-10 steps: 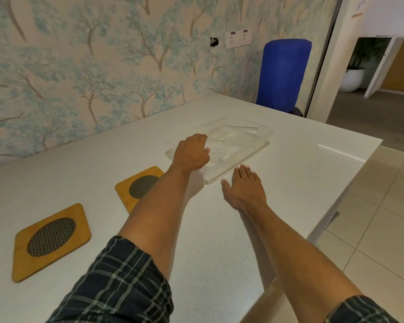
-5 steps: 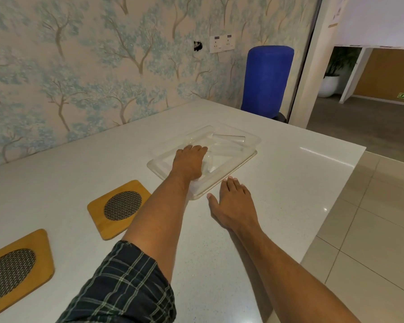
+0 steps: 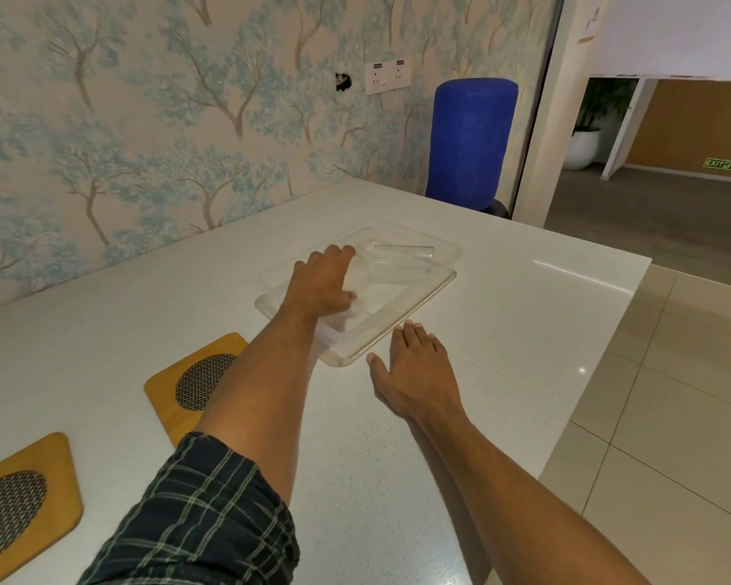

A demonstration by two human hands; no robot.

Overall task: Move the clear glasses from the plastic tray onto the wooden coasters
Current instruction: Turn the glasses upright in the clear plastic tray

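A clear plastic tray [image 3: 414,301] sits mid-table. Inside it, my left hand [image 3: 319,285] is wrapped around a clear glass [image 3: 366,274] that lies on its side. A second clear glass [image 3: 404,252] lies on its side at the tray's far end. My right hand [image 3: 414,369] rests flat on the table, fingers apart, just in front of the tray's near edge. Two square wooden coasters with mesh centres lie to the left: one [image 3: 195,382] partly under my left forearm, the other [image 3: 22,504] at the frame's lower left.
The white table [image 3: 524,331] ends at a right edge with tiled floor beyond. A blue chair back [image 3: 469,141] stands behind the table's far corner. The wallpapered wall runs along the left side.
The view has shifted left and closer, so the coasters slid toward the lower left. My left hand has reached further into the tray and closed around the nearer glass. The right hand stays flat.
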